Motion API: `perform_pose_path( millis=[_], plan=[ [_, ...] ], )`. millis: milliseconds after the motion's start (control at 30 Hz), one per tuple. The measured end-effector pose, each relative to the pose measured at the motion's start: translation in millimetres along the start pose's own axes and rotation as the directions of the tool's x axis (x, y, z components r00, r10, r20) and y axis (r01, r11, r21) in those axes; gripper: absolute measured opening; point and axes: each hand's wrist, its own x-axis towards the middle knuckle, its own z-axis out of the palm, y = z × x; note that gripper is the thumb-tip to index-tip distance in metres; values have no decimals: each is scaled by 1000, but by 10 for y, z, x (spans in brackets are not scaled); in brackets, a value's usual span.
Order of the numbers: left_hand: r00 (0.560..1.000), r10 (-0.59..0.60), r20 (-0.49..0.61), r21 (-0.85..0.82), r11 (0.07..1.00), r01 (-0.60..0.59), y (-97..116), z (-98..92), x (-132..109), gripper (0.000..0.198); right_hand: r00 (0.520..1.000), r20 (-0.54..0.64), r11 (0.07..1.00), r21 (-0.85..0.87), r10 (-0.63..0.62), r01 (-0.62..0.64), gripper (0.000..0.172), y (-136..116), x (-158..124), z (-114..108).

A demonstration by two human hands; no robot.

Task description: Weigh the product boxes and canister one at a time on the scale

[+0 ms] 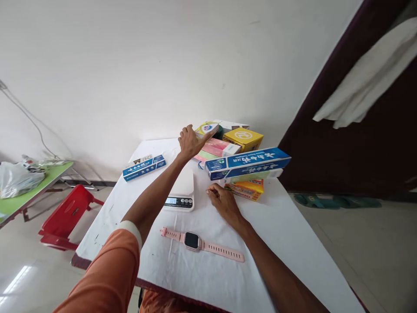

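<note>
My left hand (190,142) reaches to the pile at the back of the table, its thumb and fingers around a small yellow-and-white box (207,128). Part of that box is hidden by the hand. Under it lies a pink box (216,148). My right hand (224,203) rests on the table with its fingers curled and nothing visible in them, beside an orange-and-yellow box (246,190). Between my arms stands a white kitchen scale (182,184) with a lit display, partly covered by my left forearm. A pink-strapped smartwatch (192,241) lies flat in front of it.
A long blue toothpaste box (247,163) lies tilted across the pile, jutting right. Behind it sits a yellow cube-shaped box (243,138). Another blue box (144,168) lies at the left. A red chair (67,215) and a green table (54,176) stand beyond the left edge.
</note>
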Motion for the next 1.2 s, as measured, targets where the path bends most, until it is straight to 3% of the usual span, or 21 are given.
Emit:
perform_pose_path(
  millis=[100, 200, 300, 400, 567, 767, 900, 1033, 1200],
  plan=[
    [1000, -11, 1, -3, 1000, 11, -539, -316, -148, 65, 1000, 17, 1000, -10, 15, -15, 22, -29, -11, -16],
    [984, -176, 40, 161, 973, 168, -1262, -720, -269, 53, 999, 17, 999, -36, 27, -27, 23, -61, -21, -25],
    [922, -386, 30, 403, 849, 342, -1906, -1049, -343, 52, 999, -3, 997, -73, 36, -36, 24, -86, -29, -23],
    [849, -527, 30, 496, 746, 445, -2281, -1208, -326, 56, 999, -12, 996, -79, 48, -49, 25, -99, -34, -15],
    [793, -570, 215, 525, 752, 398, -2407, -1252, -25, 54, 997, -18, 994, -84, 69, -71, 25, -129, -47, -13],
    [692, -647, 322, 548, 723, 421, -2449, -1260, 198, 64, 997, -14, 993, -88, 76, -77, 24, -143, -47, -25],
    [722, -591, 359, 524, 768, 367, -2531, -1404, 92, 58, 998, -22, 994, -98, 52, -54, 23, -121, -43, -27],
    [736, -550, 394, 498, 801, 332, -2577, -1691, -41, 42, 999, -17, 996, -78, 48, -49, 22, -112, -37, -24],
    [765, -540, 351, 512, 795, 326, -2668, -1907, -212, 23, 999, -27, 998, -48, 47, -48, 21, -95, -26, -8]
  ],
)
